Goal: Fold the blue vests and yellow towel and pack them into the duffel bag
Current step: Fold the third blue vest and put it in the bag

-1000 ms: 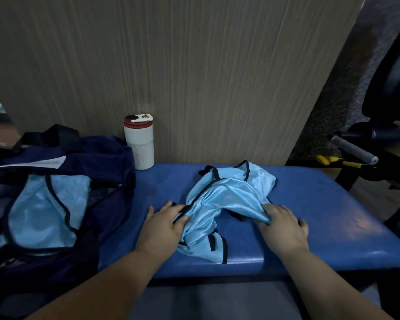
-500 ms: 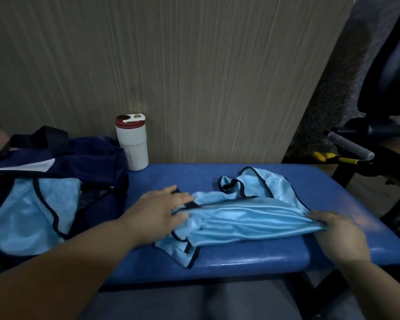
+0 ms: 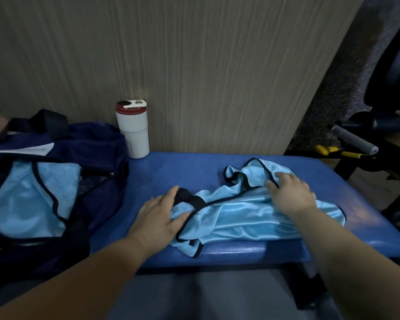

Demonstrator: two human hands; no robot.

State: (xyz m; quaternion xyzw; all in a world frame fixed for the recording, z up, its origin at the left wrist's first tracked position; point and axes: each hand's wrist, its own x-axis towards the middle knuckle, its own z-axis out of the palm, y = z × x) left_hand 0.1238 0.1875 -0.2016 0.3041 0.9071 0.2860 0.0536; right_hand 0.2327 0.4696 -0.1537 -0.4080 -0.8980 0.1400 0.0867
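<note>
While left hand (image 3: 157,213) presses blue vest (image 3: 240,215) | right hand (image 3: 291,192) seemingly flat atop

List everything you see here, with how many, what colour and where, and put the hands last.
bench: one, blue, centre
wall: one, beige wood grain, behind bench
duffel bag: one, dark navy, at bench's left end
vest: one, light blue with black trim, spread on bench
second vest: one, light blue, in the open duffel bag
bottle: one, white with red band, against the wall
roller: one, grey, far right
tools: count unclear, yellow handles, far right
left hand: one, flat on vest's left end
right hand: one, flat on vest's right part
</note>
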